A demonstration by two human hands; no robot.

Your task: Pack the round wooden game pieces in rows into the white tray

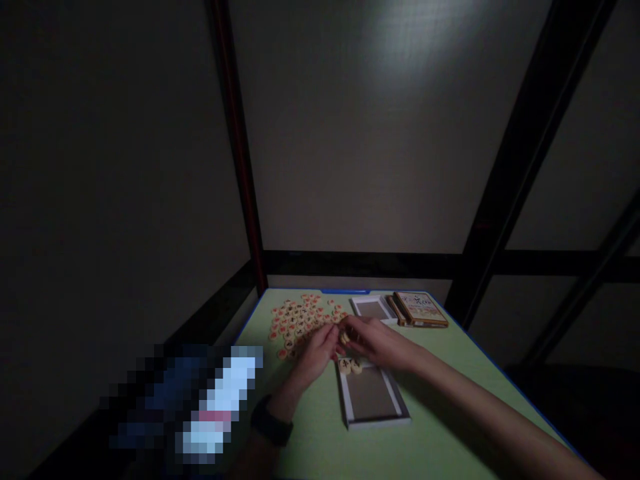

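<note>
Over the far end of a shallow open box (403, 420), my two hands meet. My right hand (373, 339) has its fingers curled round Chinese chess pieces (344, 336), which show partly between the hands. Close against it, my left hand (317, 350) is cupped with the fingers closed; whatever lies in its palm is hidden. Two round pieces with black characters (351, 366) lie side by side in the box's far left corner. Left of the hands, a pile of loose pieces with red and black characters (290, 323) is spread on the green table (310, 440).
A second shallow tray (356, 308) stands behind my right hand. Beside it lie printed box lids (423, 310) at the back right. The table has a blue edge (345, 291) and stands against a wall. A blurred patch (215, 407) covers the lower left.
</note>
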